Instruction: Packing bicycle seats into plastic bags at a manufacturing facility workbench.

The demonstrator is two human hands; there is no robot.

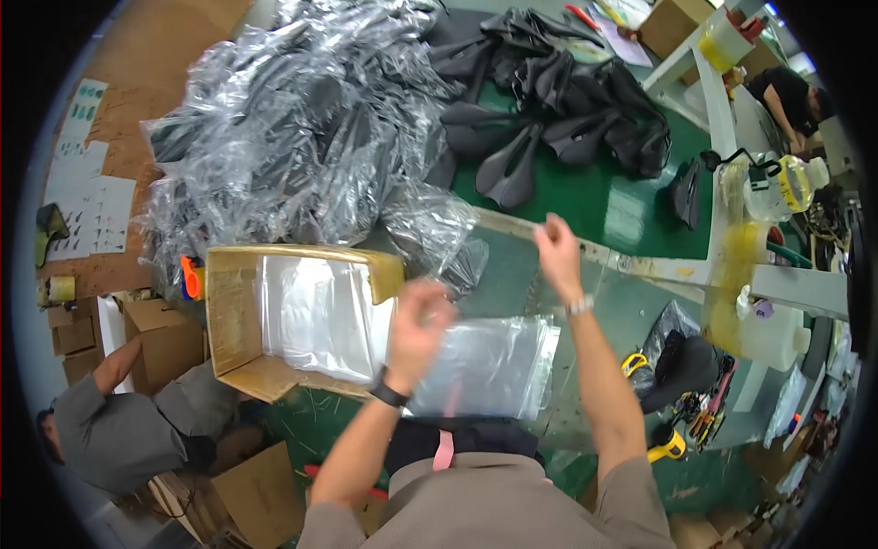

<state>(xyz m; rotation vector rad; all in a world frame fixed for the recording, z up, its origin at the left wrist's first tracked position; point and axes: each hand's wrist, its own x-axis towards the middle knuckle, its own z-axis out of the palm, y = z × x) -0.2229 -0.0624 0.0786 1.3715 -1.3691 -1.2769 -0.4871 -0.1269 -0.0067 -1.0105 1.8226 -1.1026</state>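
Note:
My left hand (419, 337), with a dark band on its wrist, is over the right side of an open cardboard box (240, 316). Motion smears its bent fingers. Clear flat plastic bags (315, 306) fill the box. More flat bags lie in a stack (480, 366) on the table in front of me. Beyond that stack, my right hand (557, 252) is raised near the green mat, its fingers pinched together; whether anything thin is between them I cannot make out. Just past it, a bare black bicycle saddle (508, 174) lies on the mat.
A large heap of plastic-wrapped saddles (302, 128) covers the far left. Several bare saddles (576, 128) crowd the green mat (631, 215). Scissors (633, 364), tools and a yellow tape measure (669, 446) lie at right, beside a white frame (677, 270). Two other people work nearby.

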